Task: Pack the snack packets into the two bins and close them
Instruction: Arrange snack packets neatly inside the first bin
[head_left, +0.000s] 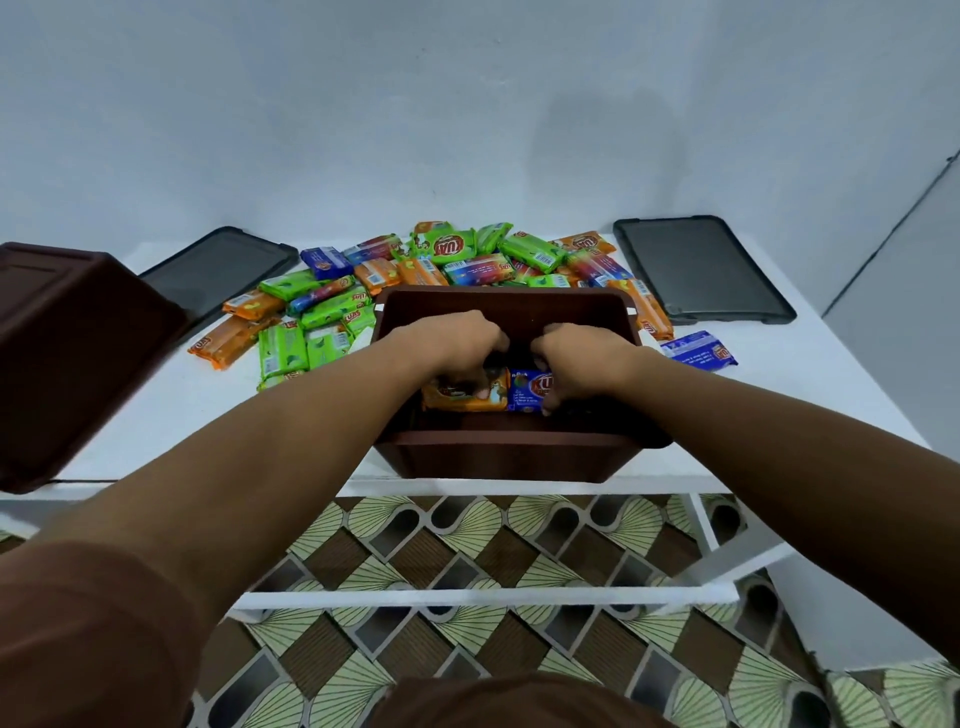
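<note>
Inside the brown bin (506, 306), the left hand (457, 340) grips an orange packet (462, 395) and the right hand (582, 353) grips a blue packet (530, 392), lying side by side.

White table (810, 395) against pale wall (363, 119); patterned floor (467, 644) below.

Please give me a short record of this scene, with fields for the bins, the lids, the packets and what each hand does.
bin in use: brown bin, open, at table front edge
second bin: brown, at left, tilted
lids: two dark lids flat on white table
packets inside: orange packet, blue packet
packets left: pile behind bin
left hand: on orange packet
right hand: on blue packet
</note>
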